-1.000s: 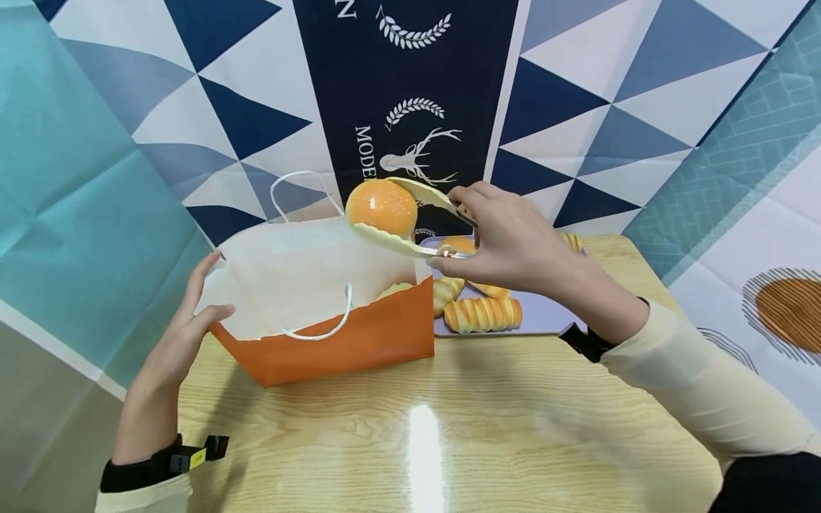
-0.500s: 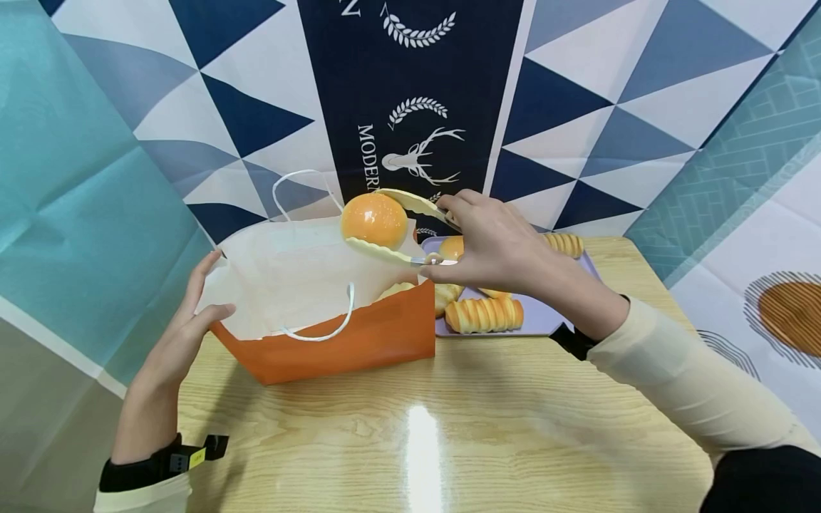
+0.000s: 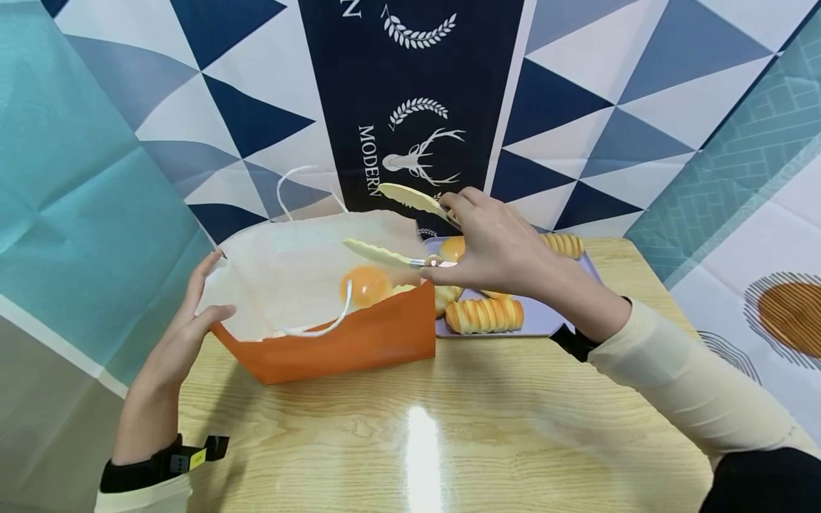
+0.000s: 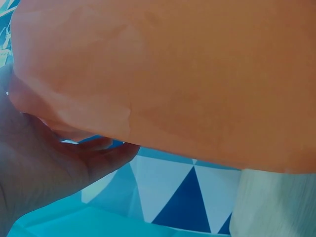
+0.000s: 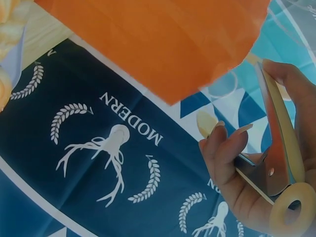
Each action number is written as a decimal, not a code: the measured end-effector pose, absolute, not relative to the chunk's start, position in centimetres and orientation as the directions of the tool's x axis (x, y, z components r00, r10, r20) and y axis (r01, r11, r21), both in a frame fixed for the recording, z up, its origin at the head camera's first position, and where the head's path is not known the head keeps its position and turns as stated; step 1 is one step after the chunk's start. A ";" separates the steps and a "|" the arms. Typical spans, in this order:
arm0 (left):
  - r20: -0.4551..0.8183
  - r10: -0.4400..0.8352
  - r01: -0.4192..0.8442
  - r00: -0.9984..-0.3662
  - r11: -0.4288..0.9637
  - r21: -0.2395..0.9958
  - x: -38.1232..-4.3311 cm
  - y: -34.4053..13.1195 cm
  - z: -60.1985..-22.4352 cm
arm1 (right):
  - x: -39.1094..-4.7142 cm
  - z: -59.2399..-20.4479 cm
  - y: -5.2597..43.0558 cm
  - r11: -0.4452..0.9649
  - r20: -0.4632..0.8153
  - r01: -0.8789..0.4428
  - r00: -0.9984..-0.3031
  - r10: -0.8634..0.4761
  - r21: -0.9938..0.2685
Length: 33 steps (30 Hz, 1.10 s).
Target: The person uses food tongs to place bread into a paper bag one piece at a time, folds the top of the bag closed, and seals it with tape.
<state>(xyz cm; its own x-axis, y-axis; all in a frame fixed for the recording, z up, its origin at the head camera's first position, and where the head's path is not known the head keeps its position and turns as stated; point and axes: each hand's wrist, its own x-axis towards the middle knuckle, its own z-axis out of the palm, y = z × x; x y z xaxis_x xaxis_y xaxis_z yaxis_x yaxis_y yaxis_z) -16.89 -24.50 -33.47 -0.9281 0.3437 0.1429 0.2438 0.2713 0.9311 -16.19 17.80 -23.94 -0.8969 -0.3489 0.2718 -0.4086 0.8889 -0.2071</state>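
Observation:
An orange paper bag (image 3: pixel 353 345) with a white lining and white cord handles lies tilted on the table, its mouth facing up. My left hand (image 3: pixel 176 338) grips the bag's left edge, thumb in front; the left wrist view shows its fingers at the orange paper (image 4: pixel 187 84). Above the bag's right end, my right hand (image 3: pixel 497 239) holds pale yellow tongs (image 3: pixel 378 253) with their tips spread apart and nothing between them. A round glossy bun (image 3: pixel 365 286) is inside the bag below the tips, partly hidden by the front wall. The right wrist view shows the tongs' handles (image 5: pixel 280 133).
A lilac tray (image 3: pixel 539 320) with several breads stands right of the bag, partly behind my right forearm. A ridged roll (image 3: pixel 484 315) lies at its front. Patterned cloth (image 3: pixel 410 85) rises behind the wooden table (image 3: pixel 333 442).
The bun, pinched between the tongs before, has dropped into the bag. The tongs moved slightly left and down, then spread. My left hand stays at the bag's edge.

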 end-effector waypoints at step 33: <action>0.168 0.335 0.256 -0.927 0.241 0.936 -17.0 -24.3 -33.5 | -15.2 -24.7 25.3 0.934 0.334 -0.259 -0.927 -0.168 -0.248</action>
<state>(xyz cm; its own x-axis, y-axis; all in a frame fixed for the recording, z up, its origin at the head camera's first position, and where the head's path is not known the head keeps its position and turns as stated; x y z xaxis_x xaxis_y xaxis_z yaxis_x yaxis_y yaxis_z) -17.02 -24.25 -33.48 -0.9271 0.3353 0.1677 0.2565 0.2411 0.9360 -15.19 25.25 -24.74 -0.9273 -0.1682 0.3343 -0.2587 0.9337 -0.2476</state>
